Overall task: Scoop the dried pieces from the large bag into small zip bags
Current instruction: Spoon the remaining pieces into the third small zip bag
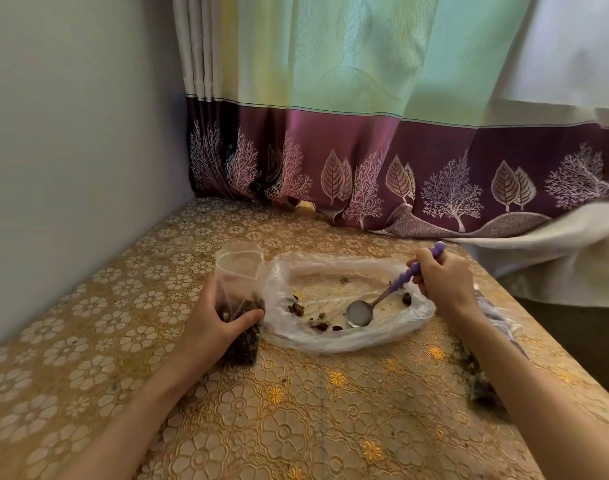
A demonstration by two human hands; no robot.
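The large clear bag (330,268) lies open and nearly flat on the table, with a few dark dried pieces (296,309) scattered inside. My left hand (220,323) grips a small zip bag (240,268) that stands upright at the large bag's left edge; its mouth is open and its lower half holds dark pieces. My right hand (441,277) holds a metal spoon (360,313) by its purple beaded handle. The spoon's bowl rests inside the large bag and looks empty.
A gold floral tablecloth (296,410) covers the table. Under my right forearm lies another small bag with dark pieces (483,386), near the table's right edge. A purple-hemmed curtain (400,174) hangs at the back, and a wall (71,168) closes the left side.
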